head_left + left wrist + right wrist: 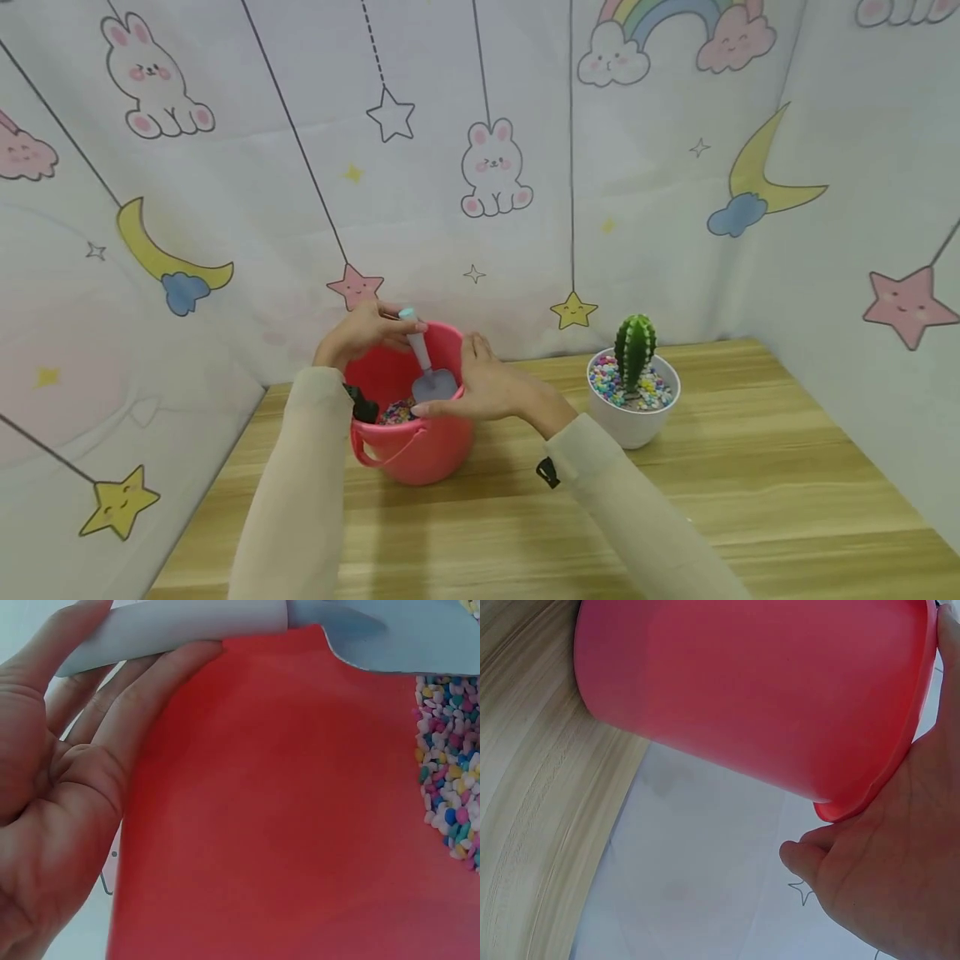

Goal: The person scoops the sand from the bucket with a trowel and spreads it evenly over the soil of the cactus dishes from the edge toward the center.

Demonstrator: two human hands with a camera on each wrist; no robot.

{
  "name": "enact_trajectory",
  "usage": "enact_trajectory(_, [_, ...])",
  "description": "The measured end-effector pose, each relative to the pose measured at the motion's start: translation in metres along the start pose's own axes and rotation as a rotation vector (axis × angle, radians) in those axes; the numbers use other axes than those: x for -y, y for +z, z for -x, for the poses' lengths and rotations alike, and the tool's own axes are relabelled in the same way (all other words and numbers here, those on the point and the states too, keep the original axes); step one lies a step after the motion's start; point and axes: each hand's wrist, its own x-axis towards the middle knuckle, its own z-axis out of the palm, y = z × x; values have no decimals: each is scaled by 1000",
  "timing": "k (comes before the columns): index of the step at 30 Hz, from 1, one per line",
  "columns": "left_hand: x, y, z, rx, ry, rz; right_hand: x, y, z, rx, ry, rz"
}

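A red bucket (438, 454) stands on the wooden table, with small multicoloured pebbles (454, 780) inside at the bottom. Over its far left rim, my left hand (367, 332) grips the pale handle (180, 630) of a small trowel (435, 386). The trowel's grey blade points down into the bucket, above the pebbles, and carries nothing that shows. My right hand (491, 387) holds the bucket's right rim, thumb along the near side and fingers toward the back. In the right wrist view its palm lies against the rim (900, 761).
To the right, a white pot (630, 425) holds a green cactus (635, 354) bedded in coloured pebbles. The wooden table (480, 546) ends at a white cloth backdrop (420, 208) printed with rabbits, stars and moons. The bucket's carrying handle (362, 450) hangs at its front left.
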Motion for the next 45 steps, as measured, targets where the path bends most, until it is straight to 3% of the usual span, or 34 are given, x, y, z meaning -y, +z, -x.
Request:
enact_trajectory(2, [-1,1,0,-8,-11,-17,0,-1,1,2,2,-6])
enact_trajectory(9, [-2,6,-5,69,-13,-81,-1,-4,0,14,-23,59])
enact_trajectory(19, [1,11,-5,64,-39,-106,-2,-1,-1,4,-40,129])
enact_trajectory(28, [2,10,-7,112,-50,-99,3,-5,-2,-2,-19,305])
enact_trajectory(38, [5,10,-10,158,-55,-30,4,-6,0,15,-2,256])
enact_trajectory(45, [7,10,-10,174,-84,-37,4,-6,0,27,-5,224])
